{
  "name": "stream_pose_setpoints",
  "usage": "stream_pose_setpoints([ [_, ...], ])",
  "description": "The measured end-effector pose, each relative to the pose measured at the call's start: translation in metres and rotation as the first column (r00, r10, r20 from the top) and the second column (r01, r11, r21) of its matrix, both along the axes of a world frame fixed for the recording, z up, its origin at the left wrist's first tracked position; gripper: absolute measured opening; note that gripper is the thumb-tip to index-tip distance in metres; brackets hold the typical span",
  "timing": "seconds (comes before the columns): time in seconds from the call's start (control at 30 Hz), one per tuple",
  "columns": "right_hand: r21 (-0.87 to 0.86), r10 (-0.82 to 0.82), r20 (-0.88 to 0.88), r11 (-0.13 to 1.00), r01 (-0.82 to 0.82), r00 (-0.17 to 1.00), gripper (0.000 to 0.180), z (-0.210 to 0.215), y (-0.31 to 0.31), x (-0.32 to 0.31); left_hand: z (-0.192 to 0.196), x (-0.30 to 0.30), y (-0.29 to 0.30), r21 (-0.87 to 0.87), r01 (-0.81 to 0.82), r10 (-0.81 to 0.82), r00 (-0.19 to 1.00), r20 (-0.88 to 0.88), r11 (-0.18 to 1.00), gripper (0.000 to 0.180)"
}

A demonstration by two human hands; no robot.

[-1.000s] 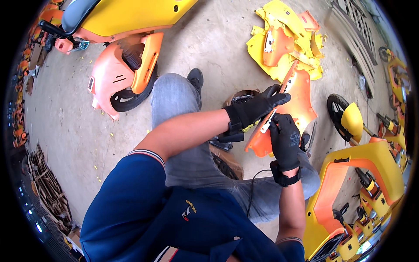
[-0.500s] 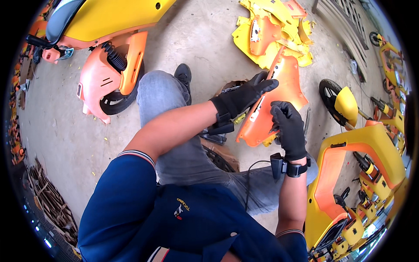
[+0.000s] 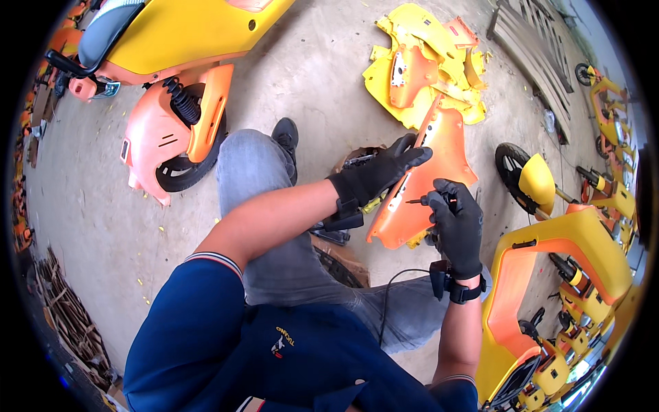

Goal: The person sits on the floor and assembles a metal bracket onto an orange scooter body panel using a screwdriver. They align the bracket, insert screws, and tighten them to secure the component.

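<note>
Left hand (image 3: 376, 176) grasps orange panel (image 3: 429, 180) at its 9 o'clock edge; right hand (image 3: 454, 221) clenched round screwdriver (image 3: 420, 201), tip on panel.

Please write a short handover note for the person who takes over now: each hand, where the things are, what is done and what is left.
Left hand: gloved, gripping the upper edge of the orange panel, which stands tilted over the lap.
Right hand: gloved, holding a screwdriver, tip against the panel's inner face.
Pile of yellow panels lies on the floor ahead.
Done: panel is off and in hand.
Left: apparently the fastener at the tip; its state is too small to tell.
</note>
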State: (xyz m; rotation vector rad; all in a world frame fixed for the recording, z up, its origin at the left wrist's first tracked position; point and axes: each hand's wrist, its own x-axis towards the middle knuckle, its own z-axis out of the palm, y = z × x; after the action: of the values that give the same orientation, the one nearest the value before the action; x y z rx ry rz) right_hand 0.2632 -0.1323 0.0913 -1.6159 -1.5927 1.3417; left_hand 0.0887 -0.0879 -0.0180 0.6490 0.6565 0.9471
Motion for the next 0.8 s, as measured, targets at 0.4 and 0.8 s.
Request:
stream_pose_setpoints([
  [0.4, 0.422, 0.281, 0.271, 0.825, -0.376, 0.921, 0.015, 0.001, 0.004, -0.003, -0.004, 0.000, 0.001, 0.056, 0.000, 0.002, 1.000, -0.026, 0.998, 0.074],
  [0.8, 0.450, 0.319, 0.390, 0.752, -0.482, 0.863, 0.016, 0.000, 0.008, -0.003, 0.009, -0.003, -0.001, 0.070, -0.005, 0.010, 0.998, -0.061, 0.998, 0.073],
])
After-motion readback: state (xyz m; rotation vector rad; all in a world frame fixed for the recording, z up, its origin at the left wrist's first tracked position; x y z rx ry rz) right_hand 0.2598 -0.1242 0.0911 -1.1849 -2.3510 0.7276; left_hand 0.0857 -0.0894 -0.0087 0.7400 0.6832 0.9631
